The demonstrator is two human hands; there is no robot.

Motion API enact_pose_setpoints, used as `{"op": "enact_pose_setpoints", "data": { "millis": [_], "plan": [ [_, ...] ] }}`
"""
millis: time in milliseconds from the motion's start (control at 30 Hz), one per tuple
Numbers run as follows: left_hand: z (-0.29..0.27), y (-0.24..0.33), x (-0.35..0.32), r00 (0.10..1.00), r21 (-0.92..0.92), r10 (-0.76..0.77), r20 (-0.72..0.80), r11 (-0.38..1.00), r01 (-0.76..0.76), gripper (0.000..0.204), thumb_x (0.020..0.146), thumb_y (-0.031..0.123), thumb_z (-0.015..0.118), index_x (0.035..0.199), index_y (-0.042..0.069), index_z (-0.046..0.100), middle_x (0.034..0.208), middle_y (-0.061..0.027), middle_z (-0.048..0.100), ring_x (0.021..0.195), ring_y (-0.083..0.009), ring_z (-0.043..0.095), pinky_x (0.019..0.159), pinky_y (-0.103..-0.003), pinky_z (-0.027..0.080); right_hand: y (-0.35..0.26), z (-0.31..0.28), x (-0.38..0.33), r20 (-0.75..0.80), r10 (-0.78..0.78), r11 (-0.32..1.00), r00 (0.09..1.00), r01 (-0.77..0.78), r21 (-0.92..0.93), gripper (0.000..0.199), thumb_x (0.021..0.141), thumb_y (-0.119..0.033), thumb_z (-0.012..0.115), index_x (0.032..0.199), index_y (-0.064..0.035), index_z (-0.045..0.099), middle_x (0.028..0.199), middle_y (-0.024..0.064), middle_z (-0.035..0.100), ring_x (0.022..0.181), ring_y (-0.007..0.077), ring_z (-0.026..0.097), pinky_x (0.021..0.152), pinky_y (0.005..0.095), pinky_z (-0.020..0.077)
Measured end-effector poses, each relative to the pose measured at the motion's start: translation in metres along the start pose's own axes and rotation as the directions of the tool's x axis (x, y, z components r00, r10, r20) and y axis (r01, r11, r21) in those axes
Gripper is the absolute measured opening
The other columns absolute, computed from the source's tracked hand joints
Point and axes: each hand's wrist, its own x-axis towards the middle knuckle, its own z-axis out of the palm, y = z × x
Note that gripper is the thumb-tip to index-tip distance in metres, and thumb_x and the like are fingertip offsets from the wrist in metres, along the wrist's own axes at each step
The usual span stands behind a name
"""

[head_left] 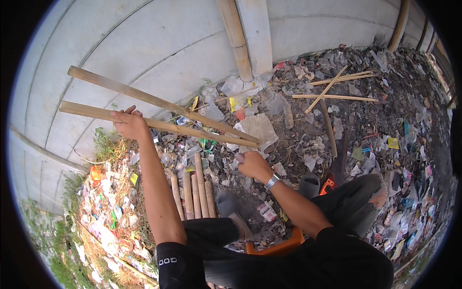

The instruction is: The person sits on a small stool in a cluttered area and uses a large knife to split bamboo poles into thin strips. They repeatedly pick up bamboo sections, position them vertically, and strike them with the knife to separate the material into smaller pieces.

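My left hand (pixel 131 123) is closed around a long split-bamboo strip (pixel 183 129), gripping it toward its far-left end. A second bamboo strip (pixel 144 99) slants beside it, and the two converge at their right ends. Just below those ends is my right hand (pixel 255 166), its fingers curled; whatever may be inside them is hidden. A metal-banded watch (pixel 272 181) circles my right wrist. By my right foot lies a saw with an orange handle (pixel 327 186), partly covered by my leg.
Several bamboo pieces (pixel 196 195) lie side by side by my left foot. Thin cut strips (pixel 332 98) cross on the littered ground at the far right. A pale panel wall (pixel 183 62) with a bamboo pole (pixel 236 41) rises ahead. An orange stool (pixel 276 246) is beneath me.
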Motion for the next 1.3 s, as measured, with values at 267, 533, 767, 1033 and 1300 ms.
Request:
{"op": "enact_pose_setpoints", "data": {
  "millis": [267,533,767,1033,1300],
  "plan": [
    [-0.004,0.016,-0.012,0.998,0.173,0.048,-0.035,0.984,-0.041,0.081,0.107,0.063,0.027,0.119,-0.013,0.052,0.093,-0.0151,0.078,0.057,-0.0210,0.070,0.060,-0.034,0.054,-0.063,-0.018,0.011,-0.054,-0.019,0.993,0.998,0.025,0.111,0.026,0.077,-0.019,0.066,0.084,0.0054,0.068,0.083,0.0294,0.068,0.083,0.0487,0.067,0.078,0.0538,0.0538],
    [-0.018,-0.008,0.004,0.999,0.160,-0.002,0.051,0.987,-0.006,0.078,0.109,0.059,0.022,0.110,-0.011,0.055,0.090,-0.0187,0.077,0.056,-0.0202,0.067,0.067,-0.034,0.055,0.183,0.020,-0.023,0.286,0.632,0.764,0.720,-0.642,-0.072,0.028,0.091,-0.029,0.066,0.098,-0.0026,0.072,0.081,0.0125,0.071,0.084,0.0287,0.072,0.075,0.0416,0.0567],
    [0.000,0.016,-0.011,0.997,0.025,0.043,0.060,0.999,-0.044,0.070,0.110,0.057,0.027,0.105,-0.008,0.053,0.096,-0.0157,0.078,0.052,-0.0165,0.064,0.050,-0.030,0.051,0.154,0.065,-0.028,0.512,0.551,0.499,0.659,-0.752,0.431,0.027,0.089,-0.027,0.065,0.084,-0.0012,0.068,0.073,0.0133,0.068,0.074,0.0288,0.071,0.066,0.0431,0.0537],
    [-0.006,0.013,-0.010,0.997,0.043,0.062,0.052,0.997,-0.065,0.069,0.109,0.057,0.030,0.105,-0.008,0.051,0.099,-0.0185,0.077,0.052,-0.0167,0.064,0.048,-0.029,0.053,0.019,-0.008,0.003,0.144,0.143,0.989,0.979,-0.135,-0.063,0.034,0.085,-0.031,0.066,0.092,0.0022,0.069,0.097,0.0310,0.068,0.094,0.0473,0.068,0.084,0.0530,0.0554],
    [-0.010,0.011,0.003,0.997,-0.026,0.031,0.068,0.999,-0.029,0.066,0.110,0.055,0.029,0.102,-0.007,0.051,0.100,-0.0201,0.076,0.051,-0.0171,0.063,0.046,-0.028,0.051,0.256,0.002,-0.037,0.113,0.621,0.733,0.775,-0.525,-0.433,0.034,0.093,-0.033,0.064,0.100,-0.0023,0.077,0.098,0.0183,0.074,0.091,0.0329,0.073,0.082,0.0454,0.0585]
  ]
}}
